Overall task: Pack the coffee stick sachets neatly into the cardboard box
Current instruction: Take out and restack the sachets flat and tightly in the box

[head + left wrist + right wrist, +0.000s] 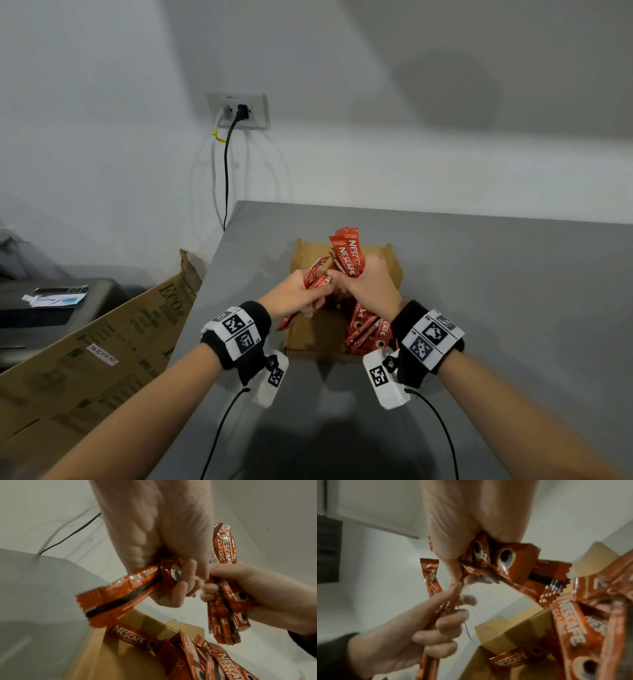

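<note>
An open brown cardboard box [310, 334] sits on the grey table with several red coffee stick sachets [368, 330] piled loosely at its right side. Both hands hover above it. My right hand [366, 284] grips an upright bundle of sachets [349, 255], also seen as the bundle [506, 561]. My left hand [296, 291] holds a couple of sachets [313, 275] slanting down to the left, shown as sachets [123, 592] in the left wrist view. The fingertips of the two hands meet. A single sachet [130, 635] lies flat inside the box [109, 660].
The grey table [496, 308] reaches a white wall behind. A large printed carton [92, 349] leans at the table's left edge. A wall socket [238, 110] with two cables hangs above. Wrist camera cables trail toward me.
</note>
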Tool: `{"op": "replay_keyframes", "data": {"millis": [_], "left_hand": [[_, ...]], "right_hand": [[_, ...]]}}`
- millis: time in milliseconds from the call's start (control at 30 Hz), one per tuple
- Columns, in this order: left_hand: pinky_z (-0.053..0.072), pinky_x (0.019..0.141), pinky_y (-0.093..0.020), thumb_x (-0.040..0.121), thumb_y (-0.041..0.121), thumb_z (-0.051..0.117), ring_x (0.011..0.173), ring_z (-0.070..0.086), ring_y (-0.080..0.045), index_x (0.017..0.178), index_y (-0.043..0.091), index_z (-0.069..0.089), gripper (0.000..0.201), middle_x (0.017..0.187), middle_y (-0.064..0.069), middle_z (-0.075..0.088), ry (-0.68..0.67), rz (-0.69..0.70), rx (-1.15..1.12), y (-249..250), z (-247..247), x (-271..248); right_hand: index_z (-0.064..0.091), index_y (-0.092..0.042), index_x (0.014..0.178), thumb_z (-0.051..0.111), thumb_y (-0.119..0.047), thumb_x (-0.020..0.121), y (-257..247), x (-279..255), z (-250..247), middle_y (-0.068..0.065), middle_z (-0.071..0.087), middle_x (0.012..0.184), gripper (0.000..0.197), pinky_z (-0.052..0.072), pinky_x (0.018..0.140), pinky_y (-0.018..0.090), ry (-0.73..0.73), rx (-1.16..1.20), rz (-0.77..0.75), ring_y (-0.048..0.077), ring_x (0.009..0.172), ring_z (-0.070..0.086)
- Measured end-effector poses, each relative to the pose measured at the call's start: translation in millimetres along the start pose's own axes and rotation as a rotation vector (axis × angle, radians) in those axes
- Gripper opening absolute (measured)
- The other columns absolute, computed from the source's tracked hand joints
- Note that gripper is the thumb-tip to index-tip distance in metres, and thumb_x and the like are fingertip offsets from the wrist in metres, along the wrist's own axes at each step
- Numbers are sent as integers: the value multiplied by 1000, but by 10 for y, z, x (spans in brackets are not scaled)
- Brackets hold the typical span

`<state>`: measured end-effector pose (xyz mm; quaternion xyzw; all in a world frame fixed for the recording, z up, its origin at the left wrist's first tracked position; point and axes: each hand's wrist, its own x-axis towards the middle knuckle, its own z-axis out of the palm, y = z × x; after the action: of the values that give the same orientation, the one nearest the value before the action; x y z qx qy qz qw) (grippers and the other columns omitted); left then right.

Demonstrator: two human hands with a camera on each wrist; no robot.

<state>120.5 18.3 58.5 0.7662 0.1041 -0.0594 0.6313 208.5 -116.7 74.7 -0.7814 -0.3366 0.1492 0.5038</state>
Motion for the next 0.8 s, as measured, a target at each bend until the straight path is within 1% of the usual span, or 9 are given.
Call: {"op": "replay_keyframes", "data": {"millis": [67, 133, 200, 267, 433, 533, 633, 700, 800], "left_hand": [[40, 41, -15, 97, 30, 45, 38, 48, -9, 92, 15, 58, 20, 60, -2, 59, 68, 33, -5, -12, -24, -15], [41, 37, -14, 97, 29, 44, 39, 54, -10, 103, 10, 59, 25, 69, -4, 67, 135, 41, -61, -39, -84, -21], [43, 39, -14, 95, 22, 50, 39, 55, -10, 96, 9, 63, 18, 72, -3, 71, 185, 78, -74, -70, -147, -24], [45, 42, -15, 91, 15, 56, 37, 53, -8, 88, 7, 65, 12, 70, -1, 72, 224, 115, -74, -96, -175, -22], [46, 51, -23, 89, 17, 60, 35, 46, -9, 90, -1, 68, 19, 46, 3, 58, 372, 102, -8, -171, -188, -1], [43, 49, -24, 91, 16, 58, 36, 45, -8, 92, 9, 69, 13, 67, -13, 64, 392, 102, -27, -180, -189, -24], [44, 55, -12, 84, 18, 68, 51, 53, 3, 100, 16, 70, 16, 95, -3, 67, 510, 215, 200, -136, -165, -31], [50, 71, -16, 77, 28, 75, 76, 63, 0, 94, 22, 73, 19, 100, 6, 68, 425, 280, 474, -102, -156, 2], [52, 65, -36, 77, 35, 73, 67, 64, -19, 79, 13, 73, 22, 78, -3, 71, 284, 177, 673, -86, -95, 50]], "right_hand": [[55, -20, 68, 67, -21, 84, 64, 11, -20, -6, 56, 63, 21, 44, 51, 11, 106, -68, -13, 4, 55, 53], [57, -12, 68, 66, -21, 85, 138, 23, -78, -1, 56, 62, 21, 43, 48, 12, 207, -89, 9, 10, 53, 52], [60, -1, 76, 66, -21, 85, 197, 21, -142, 8, 61, 69, 22, 43, 48, 10, 275, -70, 42, 18, 59, 57], [61, 1, 82, 66, -21, 85, 242, -1, -179, 13, 66, 77, 22, 45, 52, 10, 288, -53, 50, 22, 66, 62], [57, -17, 76, 67, -25, 84, 268, -72, -199, -3, 62, 72, 15, 44, 54, 6, 210, -76, 75, 9, 66, 61], [58, -17, 86, 68, -23, 83, 269, -102, -225, -8, 60, 74, 12, 44, 58, 12, 126, -35, 108, 4, 66, 58], [61, -13, 91, 71, -21, 81, 248, -91, -236, -3, 63, 79, 15, 47, 62, 17, 63, -43, 113, 7, 69, 60], [63, -11, 91, 72, -20, 81, 191, -78, -225, -2, 64, 78, 16, 47, 61, 14, -35, -114, 60, 6, 67, 59], [65, -11, 89, 70, -21, 81, 89, -53, -172, -6, 61, 72, 14, 47, 59, 13, -120, -138, -7, 2, 60, 56]]}}
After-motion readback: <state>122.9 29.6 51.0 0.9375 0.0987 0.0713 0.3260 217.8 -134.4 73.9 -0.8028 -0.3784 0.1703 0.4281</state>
